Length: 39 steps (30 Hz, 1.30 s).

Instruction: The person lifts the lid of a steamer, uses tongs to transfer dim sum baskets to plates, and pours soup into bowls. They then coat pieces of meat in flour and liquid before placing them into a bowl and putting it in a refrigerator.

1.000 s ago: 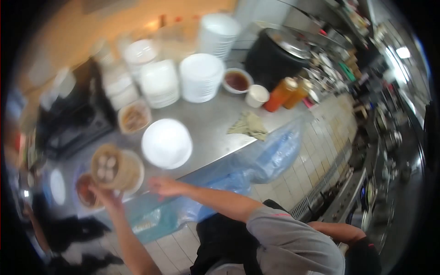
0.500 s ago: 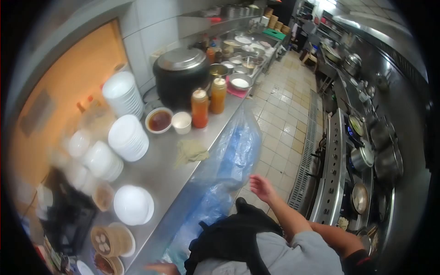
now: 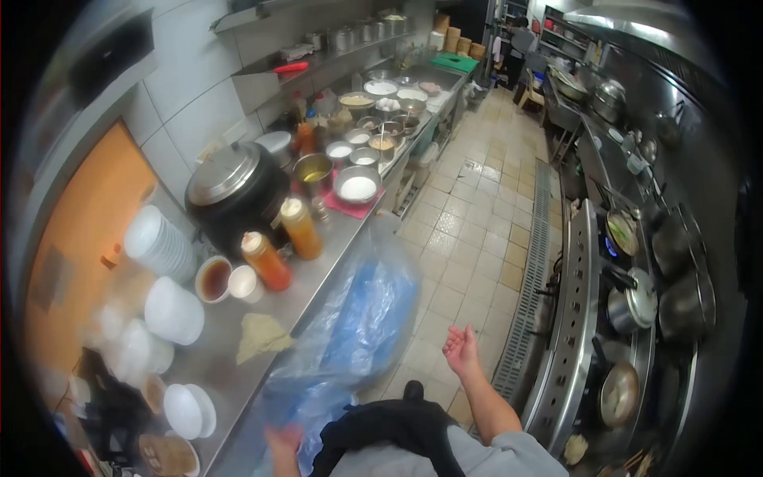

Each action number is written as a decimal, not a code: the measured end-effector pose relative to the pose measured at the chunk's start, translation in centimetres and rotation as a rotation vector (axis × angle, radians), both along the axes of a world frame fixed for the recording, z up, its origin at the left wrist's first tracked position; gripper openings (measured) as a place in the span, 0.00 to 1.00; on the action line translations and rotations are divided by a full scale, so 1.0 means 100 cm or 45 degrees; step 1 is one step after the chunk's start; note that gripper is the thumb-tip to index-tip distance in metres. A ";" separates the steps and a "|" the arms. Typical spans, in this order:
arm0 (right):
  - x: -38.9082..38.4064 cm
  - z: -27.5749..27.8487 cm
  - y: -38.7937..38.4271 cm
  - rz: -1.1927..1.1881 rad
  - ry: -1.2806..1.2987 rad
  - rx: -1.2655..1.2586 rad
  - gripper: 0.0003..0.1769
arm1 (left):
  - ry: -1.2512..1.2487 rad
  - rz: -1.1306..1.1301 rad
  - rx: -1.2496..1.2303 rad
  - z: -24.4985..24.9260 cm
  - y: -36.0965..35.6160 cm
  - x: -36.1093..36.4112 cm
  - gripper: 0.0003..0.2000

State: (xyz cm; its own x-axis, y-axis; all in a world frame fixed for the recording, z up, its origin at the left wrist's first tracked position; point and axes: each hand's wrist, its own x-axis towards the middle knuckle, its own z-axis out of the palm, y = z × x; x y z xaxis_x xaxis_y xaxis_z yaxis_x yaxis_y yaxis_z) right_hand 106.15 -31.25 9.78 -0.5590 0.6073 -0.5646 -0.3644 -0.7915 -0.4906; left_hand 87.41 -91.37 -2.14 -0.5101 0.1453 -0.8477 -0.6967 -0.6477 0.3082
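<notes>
Newly turned from the bamboo steamer (image 3: 176, 455), apparently released at the surface's (image 3: 225, 380) end, with loosely curled, empty right hand (image 3: 461, 350) and, by blue plastic (image 3: 358, 326), left hand (image 3: 284, 439), grip too blurred to tell.

A counter (image 3: 218, 381) ran along the left, a stove (image 3: 574, 318) along the right, floor (image 3: 461, 238) between. On the counter, bottles (image 3: 267, 262) stood between a cooker (image 3: 254, 211) and the edge, bowl stacks (image 3: 173, 310) left of a cloth (image 3: 262, 337); plastic bags (image 3: 358, 322) sat beside the edge, behind the left hand (image 3: 284, 440)
</notes>
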 end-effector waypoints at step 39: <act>0.108 -0.090 0.561 -0.575 -0.394 -0.171 0.11 | 1.359 -1.374 -0.437 0.293 0.945 -0.147 0.11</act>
